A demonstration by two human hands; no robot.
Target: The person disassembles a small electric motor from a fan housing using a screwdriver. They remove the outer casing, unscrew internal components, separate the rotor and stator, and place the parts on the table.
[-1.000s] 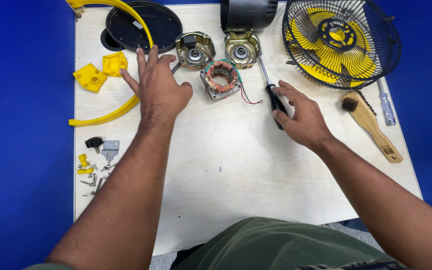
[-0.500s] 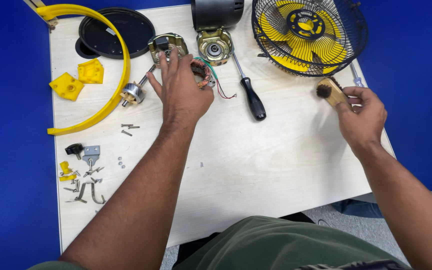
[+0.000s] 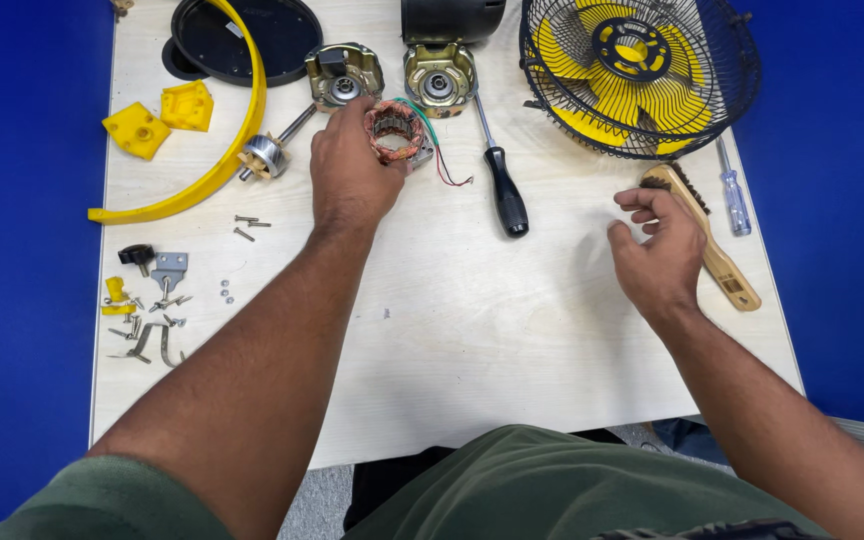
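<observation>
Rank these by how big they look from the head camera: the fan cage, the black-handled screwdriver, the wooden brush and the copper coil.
1. Fan cage, largest by far.
2. Black-handled screwdriver and wooden brush: similar length, too close to rank.
3. Copper coil, smallest, partly covered by the left hand.

1 view only: the head camera looks steeply down from above the person's own chest onto the desk (image 3: 472, 340), facing away from the body. It sits close, with both forearms entering from the bottom edge and the desk's far edge cut off at the top.
</observation>
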